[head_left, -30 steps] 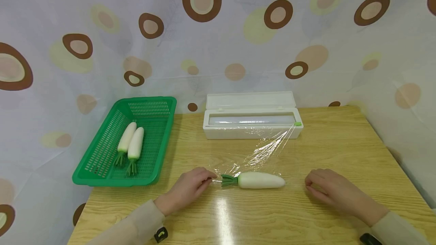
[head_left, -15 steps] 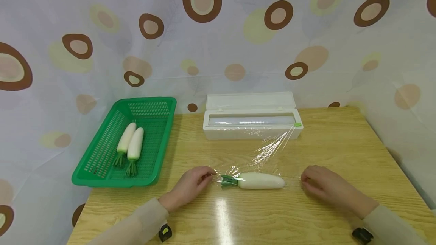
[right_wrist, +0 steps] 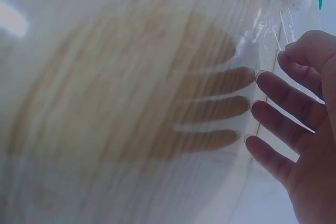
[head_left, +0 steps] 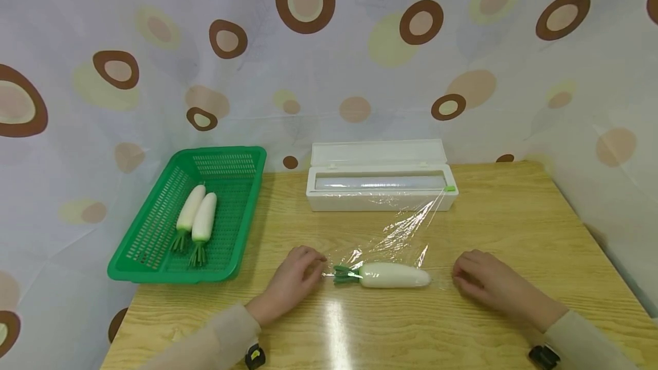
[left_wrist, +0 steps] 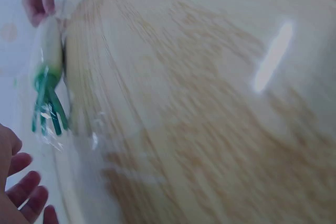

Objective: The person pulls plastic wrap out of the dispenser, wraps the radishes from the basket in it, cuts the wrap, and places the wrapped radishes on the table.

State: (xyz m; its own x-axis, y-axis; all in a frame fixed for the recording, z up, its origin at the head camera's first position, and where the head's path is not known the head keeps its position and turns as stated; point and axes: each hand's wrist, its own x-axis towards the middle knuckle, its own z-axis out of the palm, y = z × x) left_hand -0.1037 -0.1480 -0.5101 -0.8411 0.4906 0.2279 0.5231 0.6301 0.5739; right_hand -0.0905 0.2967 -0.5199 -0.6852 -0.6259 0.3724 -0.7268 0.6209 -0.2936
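A white radish (head_left: 394, 275) with cut green stems lies sideways on the wooden table, under a clear sheet of cling film (head_left: 398, 238). The film runs forward from the roll (head_left: 380, 181) in an open white dispenser box (head_left: 380, 201). Just left of the stems, my left hand (head_left: 290, 278) pinches the film's near corner between thumb and index finger. Beyond the radish's tip, my right hand (head_left: 496, 284) pinches the opposite corner; creases converge at its thumb (right_wrist: 307, 51) in the right wrist view. Its other fingers (right_wrist: 278, 116) are spread near the tabletop.
A green plastic basket (head_left: 247, 233) holding two more white radishes (head_left: 197, 213) stands at the left. The box's lid (head_left: 377, 153) is raised against the patterned curtain (head_left: 354, 61) behind. A small green slider (head_left: 449, 188) sits at the box's right end.
My right hand has shifted left toward the radish, and my left hand has moved slightly back. The film shows new glints over the radish, which has barely moved.
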